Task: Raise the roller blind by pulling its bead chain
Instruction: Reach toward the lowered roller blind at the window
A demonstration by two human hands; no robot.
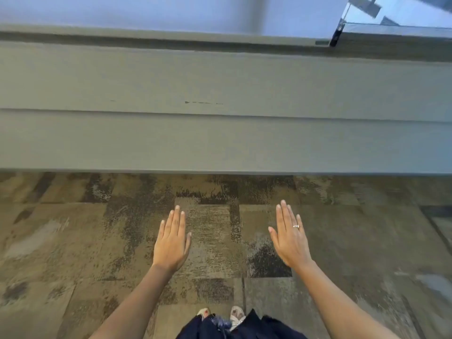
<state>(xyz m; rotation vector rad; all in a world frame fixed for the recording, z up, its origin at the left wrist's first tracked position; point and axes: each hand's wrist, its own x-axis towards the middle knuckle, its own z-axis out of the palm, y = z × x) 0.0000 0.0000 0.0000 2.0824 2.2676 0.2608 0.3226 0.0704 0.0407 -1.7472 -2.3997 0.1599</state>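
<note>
My left hand (172,241) and my right hand (289,237) are stretched out flat, palms down, over the carpet, holding nothing. A ring sits on a finger of my right hand. The lowered roller blind (146,11) shows as a pale blue sheet along the top, reaching down to the sill. At the upper right a thin line runs down to a small dark fitting (336,35) at the blind's right edge; I cannot tell whether it is the bead chain. Both hands are far below it and apart from it.
A grey wall panel (220,94) with a ledge (171,37) spans the view below the window. Uncovered glass (403,11) shows at the top right. Mottled brown carpet tiles (73,241) cover the floor. My feet (221,314) and dark clothing are at the bottom edge.
</note>
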